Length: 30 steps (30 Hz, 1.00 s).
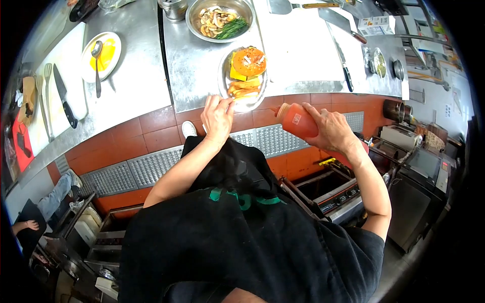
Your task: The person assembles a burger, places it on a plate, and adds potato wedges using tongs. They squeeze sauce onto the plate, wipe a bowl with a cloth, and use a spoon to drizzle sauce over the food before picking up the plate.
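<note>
My right hand (331, 129) is wrapped round a squeeze bottle (298, 121) of red-orange sauce. The bottle is tilted, with its nozzle toward the left, beyond the counter's front edge. My left hand (219, 118) is at the near left rim of an oval plate (251, 105), its fingers pinched together close to the fries. What they hold, if anything, is too small to make out. On the plate sits a burger (249, 61) with a seeded bun and yellow cheese showing. Fries (244, 89) lie in front of it.
A metal bowl (190, 26) of mushrooms and greens stands behind the plate. Knives (343, 65) lie on the right board. At left are a white dish (86, 71) with a spoon and another knife (65, 101). Fryers (338, 197) stand behind me; another person's hand (31, 225) shows lower left.
</note>
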Available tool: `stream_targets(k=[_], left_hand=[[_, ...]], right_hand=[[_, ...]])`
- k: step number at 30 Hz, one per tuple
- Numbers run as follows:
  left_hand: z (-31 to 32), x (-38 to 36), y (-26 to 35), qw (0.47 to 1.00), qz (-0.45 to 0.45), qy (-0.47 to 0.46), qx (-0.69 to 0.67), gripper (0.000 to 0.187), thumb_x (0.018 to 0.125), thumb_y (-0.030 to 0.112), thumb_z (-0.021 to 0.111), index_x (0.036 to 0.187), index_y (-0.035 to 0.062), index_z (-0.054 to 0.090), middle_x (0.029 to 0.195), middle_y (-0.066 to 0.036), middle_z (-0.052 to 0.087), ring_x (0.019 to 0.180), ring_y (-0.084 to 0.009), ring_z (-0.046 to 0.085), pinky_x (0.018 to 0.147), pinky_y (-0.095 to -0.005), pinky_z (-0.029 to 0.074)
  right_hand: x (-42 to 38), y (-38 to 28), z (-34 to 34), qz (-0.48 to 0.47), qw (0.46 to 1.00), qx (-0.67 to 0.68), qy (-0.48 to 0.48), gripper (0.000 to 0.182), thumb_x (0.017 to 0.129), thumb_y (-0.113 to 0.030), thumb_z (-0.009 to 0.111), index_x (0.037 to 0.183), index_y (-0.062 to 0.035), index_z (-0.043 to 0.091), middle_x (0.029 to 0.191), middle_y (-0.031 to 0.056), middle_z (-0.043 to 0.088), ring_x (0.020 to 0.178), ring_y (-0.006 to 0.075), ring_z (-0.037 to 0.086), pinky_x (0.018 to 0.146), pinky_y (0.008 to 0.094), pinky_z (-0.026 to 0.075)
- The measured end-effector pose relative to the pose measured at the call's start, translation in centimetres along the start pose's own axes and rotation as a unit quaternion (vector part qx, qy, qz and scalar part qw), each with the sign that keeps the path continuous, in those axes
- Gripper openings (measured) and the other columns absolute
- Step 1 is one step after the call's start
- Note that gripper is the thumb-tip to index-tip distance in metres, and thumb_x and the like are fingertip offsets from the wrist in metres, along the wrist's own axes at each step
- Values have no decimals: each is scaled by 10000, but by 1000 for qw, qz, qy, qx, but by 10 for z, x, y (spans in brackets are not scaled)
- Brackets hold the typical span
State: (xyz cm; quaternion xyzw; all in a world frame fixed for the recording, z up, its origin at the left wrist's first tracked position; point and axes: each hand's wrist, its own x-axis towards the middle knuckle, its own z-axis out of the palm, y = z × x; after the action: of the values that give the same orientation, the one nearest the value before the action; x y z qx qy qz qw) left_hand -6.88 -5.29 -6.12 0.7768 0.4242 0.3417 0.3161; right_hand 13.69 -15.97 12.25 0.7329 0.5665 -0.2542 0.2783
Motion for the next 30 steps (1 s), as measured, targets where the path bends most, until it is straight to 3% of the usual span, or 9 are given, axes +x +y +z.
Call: stream_targets(k=[8,14,18,23,30], left_hand=[[-13,3,13,999,37,-13,-23,136,653,5,722,759,49,648,728,-58,538,727,-240,557,616,-350,472],[-15,31,25,996,47,56,-48,129,673,3,708,778,54,653,725,-56,539,714,-237,554,605,-345,465],[-11,40,16,993,101,48,-41,136,676,10,709,791,57,653,716,-51,536,688,-226,542,584,-331,457],[-6,43,4,986,158,48,-23,164,664,-1,718,798,66,651,700,-43,523,670,-216,529,559,-327,452],[-6,43,2,987,153,49,-14,177,663,3,723,812,71,655,697,-40,521,670,-209,528,549,-326,449]], right_hand=[[1,9,2,-5,1000,24,13,847,701,-346,729,1394,-111,303,938,210,615,854,351,637,795,451,500],[-1,14,8,-4,999,52,12,847,698,-345,741,1389,-107,313,943,212,616,861,352,636,800,454,497],[-5,13,7,12,998,69,-7,850,698,-348,747,1389,-106,314,951,214,615,870,355,634,810,457,493],[-8,16,18,-9,996,80,46,841,714,-357,736,1392,-104,309,938,218,619,870,359,634,802,463,495],[-6,10,8,-6,995,97,26,839,719,-346,736,1395,-104,304,928,216,620,856,360,635,794,461,498]])
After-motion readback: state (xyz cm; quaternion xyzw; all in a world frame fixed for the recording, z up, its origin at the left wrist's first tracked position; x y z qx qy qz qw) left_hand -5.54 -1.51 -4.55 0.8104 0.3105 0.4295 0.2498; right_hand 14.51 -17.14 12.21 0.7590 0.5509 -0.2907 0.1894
